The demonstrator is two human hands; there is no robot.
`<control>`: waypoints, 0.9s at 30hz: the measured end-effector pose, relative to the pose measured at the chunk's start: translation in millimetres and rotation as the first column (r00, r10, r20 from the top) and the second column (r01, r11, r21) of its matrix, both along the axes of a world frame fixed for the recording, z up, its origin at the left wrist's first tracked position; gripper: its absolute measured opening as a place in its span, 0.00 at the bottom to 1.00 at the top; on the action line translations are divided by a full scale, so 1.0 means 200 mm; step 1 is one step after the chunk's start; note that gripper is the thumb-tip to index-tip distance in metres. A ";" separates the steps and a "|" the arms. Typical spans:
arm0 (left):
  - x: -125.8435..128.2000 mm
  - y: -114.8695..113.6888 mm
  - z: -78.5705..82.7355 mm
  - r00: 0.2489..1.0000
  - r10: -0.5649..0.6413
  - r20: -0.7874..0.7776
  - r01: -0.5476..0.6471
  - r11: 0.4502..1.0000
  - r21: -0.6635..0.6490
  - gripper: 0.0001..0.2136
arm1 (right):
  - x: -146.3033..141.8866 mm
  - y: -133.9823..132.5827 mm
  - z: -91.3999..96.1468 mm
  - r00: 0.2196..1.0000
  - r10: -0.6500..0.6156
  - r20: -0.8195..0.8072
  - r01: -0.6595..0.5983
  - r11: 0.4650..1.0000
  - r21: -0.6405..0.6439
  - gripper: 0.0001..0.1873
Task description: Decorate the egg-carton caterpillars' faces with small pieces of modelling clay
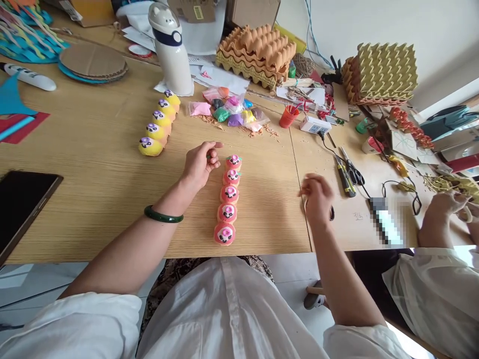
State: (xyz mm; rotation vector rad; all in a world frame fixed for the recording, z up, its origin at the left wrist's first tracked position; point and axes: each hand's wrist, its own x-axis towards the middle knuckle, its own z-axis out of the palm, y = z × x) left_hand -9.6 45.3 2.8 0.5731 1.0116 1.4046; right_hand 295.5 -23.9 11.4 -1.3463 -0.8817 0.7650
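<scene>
My left hand [202, 162] is closed in a pinch left of the pink row, with a tiny green bit of clay [208, 156] showing between its fingers. Beside it, a row of pink egg-carton cups [229, 193] with clay faces runs toward me; the far two bear green pieces at their sides. Over the table to the right, my right hand [317, 197] has curled, slightly blurred fingers, and what they hold is hidden. A dark curved thing [332, 213] shows partly from beneath it. Farther left lies a similar yellow row [159, 124] with purple decorations.
Bags of coloured clay [230, 109] lie behind the rows, near a white bottle [172, 55] and a red cup of sticks [289, 117]. Scissors [352, 169] and a cutter [345, 178] lie right. Another person's hand [441, 212] works at far right.
</scene>
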 end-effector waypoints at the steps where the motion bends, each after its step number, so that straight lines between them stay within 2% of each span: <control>1: 0.00 0.00 0.00 1.000 -0.006 -0.010 0.006 1.000 -0.009 0.08 | -0.12 0.02 -0.01 0.981 0.193 0.011 -0.193 0.981 -0.036 0.07; 2: -0.01 0.00 0.00 0.999 -0.025 -0.038 0.024 0.999 -0.021 0.11 | -0.24 0.03 -0.03 0.936 0.353 0.000 -0.352 0.933 -0.077 0.07; 4: -0.03 0.00 0.00 0.985 -0.112 -0.128 0.106 0.993 -0.056 0.17 | -0.42 0.05 -0.07 0.856 0.512 -0.078 -0.517 0.838 -0.175 0.06; 6: -0.05 0.00 0.01 0.950 -0.235 -0.207 0.216 0.970 -0.108 0.19 | -0.53 0.05 -0.10 0.818 0.555 -0.149 -0.574 0.774 -0.269 0.04; 7: -0.06 0.00 0.01 0.925 -0.301 -0.229 0.276 0.951 -0.138 0.20 | -0.57 0.06 -0.12 0.814 0.558 -0.165 -0.580 0.760 -0.292 0.03; 10: -0.08 0.00 0.02 0.878 -0.415 -0.240 0.377 0.907 -0.189 0.19 | -0.61 0.09 -0.15 0.826 0.532 -0.187 -0.564 0.768 -0.304 0.03; 14: -0.07 0.00 0.01 0.894 -0.366 -0.259 0.335 0.929 -0.156 0.16 | -0.60 0.16 -0.17 0.835 0.511 -0.203 -0.550 0.785 -0.286 0.04; 17: -0.06 0.01 0.00 0.894 -0.365 -0.261 0.340 0.930 -0.140 0.17 | -0.58 0.21 -0.16 0.845 0.513 -0.151 -0.535 0.804 -0.259 0.05; 20: -0.06 0.01 0.02 0.934 -0.319 -0.164 0.309 0.948 -0.079 0.19 | -0.57 0.23 -0.17 0.885 0.466 -0.001 -0.462 0.876 -0.136 0.06; 23: -0.05 -0.02 0.07 0.970 -0.225 -0.090 0.234 0.968 0.095 0.23 | -0.57 0.22 -0.18 0.909 0.325 0.260 -0.363 0.924 0.117 0.08; 25: -0.02 -0.05 0.10 0.967 -0.212 -0.144 0.239 0.949 0.208 0.29 | -0.57 0.20 -0.18 0.863 0.174 0.474 -0.343 0.891 0.298 0.09; 27: 0.02 -0.09 0.13 0.948 -0.263 -0.178 0.306 0.906 0.293 0.35 | -0.56 0.18 -0.18 0.751 -0.007 0.660 -0.377 0.816 0.438 0.12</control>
